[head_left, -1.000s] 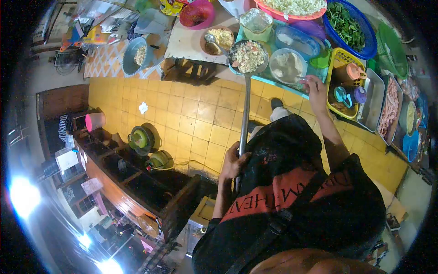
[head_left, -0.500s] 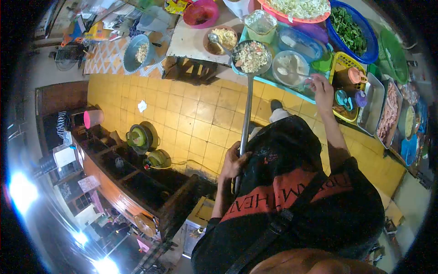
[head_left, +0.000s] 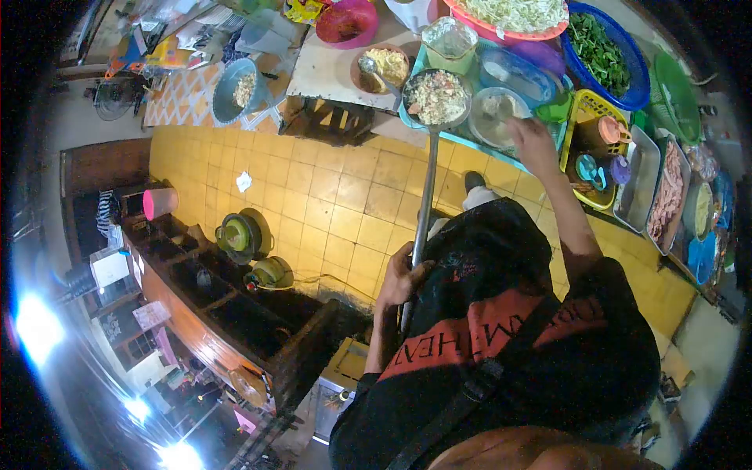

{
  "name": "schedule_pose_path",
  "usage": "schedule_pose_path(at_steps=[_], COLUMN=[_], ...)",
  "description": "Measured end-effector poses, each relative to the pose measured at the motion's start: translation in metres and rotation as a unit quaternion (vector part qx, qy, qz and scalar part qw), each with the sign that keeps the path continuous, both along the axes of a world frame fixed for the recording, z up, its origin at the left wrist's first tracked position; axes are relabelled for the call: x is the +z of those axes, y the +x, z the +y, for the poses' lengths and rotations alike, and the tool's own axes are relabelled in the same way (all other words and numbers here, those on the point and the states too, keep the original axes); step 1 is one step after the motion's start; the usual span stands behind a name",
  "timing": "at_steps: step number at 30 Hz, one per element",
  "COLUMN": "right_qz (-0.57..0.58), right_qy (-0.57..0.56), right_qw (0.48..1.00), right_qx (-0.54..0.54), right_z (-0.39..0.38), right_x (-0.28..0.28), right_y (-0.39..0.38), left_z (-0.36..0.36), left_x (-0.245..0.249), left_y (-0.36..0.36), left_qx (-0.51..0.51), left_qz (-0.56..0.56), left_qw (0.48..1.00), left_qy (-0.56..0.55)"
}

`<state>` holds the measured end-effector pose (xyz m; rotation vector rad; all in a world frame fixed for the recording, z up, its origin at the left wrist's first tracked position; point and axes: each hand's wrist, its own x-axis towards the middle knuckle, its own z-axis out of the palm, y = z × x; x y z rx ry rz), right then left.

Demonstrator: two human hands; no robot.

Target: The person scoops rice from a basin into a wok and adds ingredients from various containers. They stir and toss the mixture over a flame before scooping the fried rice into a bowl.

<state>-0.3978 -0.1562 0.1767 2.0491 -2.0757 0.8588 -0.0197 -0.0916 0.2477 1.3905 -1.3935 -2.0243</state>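
Note:
My left hand (head_left: 403, 278) is wrapped round the long metal handle of a ladle (head_left: 437, 99). The ladle's round bowl, filled with a pale chopped mix with pinkish bits, is over the edge of the turquoise tray (head_left: 509, 159). My right hand (head_left: 533, 146) is at the right rim of a whitish, cloudy tub (head_left: 489, 124), its fingers bent together; what they hold, if anything, is too small to make out. Left of the ladle stands a brown bowl (head_left: 397, 64) of yellowish food with a spoon in it.
Behind are a clear jug (head_left: 450, 41), a blue container and a blue basin (head_left: 641, 84) of greens. To the right stand a yellow basket (head_left: 580, 100) and a tray of sliced meat (head_left: 668, 188). A blue-grey bowl (head_left: 222, 95) is at the left.
My right hand has moved left, from beside the tub to its rim. The ladle's bowl has shifted slightly right, still in my left hand.

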Motion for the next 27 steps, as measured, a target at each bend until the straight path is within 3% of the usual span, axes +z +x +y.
schedule_pose_path(at_steps=[4,6,9,12,16,21,27], right_qz=[-0.099,-0.286,-0.378,-0.420,-0.419,-0.543,-0.506], right_qy=[0.022,0.050,0.026,0.066,0.038,0.008,0.049], right_qw=[0.995,0.954,0.919,0.890,0.894,0.824,0.844], right_qx=[0.019,-0.077,-0.107,-0.167,-0.156,-0.162,-0.169], right_z=[0.005,0.010,0.018,0.022,0.024,0.025,0.031], right_x=[0.000,-0.004,0.001,-0.012,-0.018,-0.026,-0.021], right_y=[0.011,0.011,0.008,-0.002,-0.004,-0.005,-0.012], left_z=[-0.003,-0.003,-0.003,-0.003,-0.009,-0.011,-0.012], left_x=[0.007,0.008,0.000,0.001,0.002,0.002,0.008], left_y=[-0.002,-0.003,0.001,-0.002,-0.001,0.000,-0.005], left_qx=[-0.001,0.011,-0.002,0.022,-0.002,0.012,0.005], left_qz=[-0.013,-0.020,-0.029,-0.009,-0.026,0.010,-0.020], left_qw=[1.000,1.000,1.000,1.000,1.000,1.000,1.000], left_qy=[0.005,-0.001,-0.004,0.018,0.003,0.013,0.018])
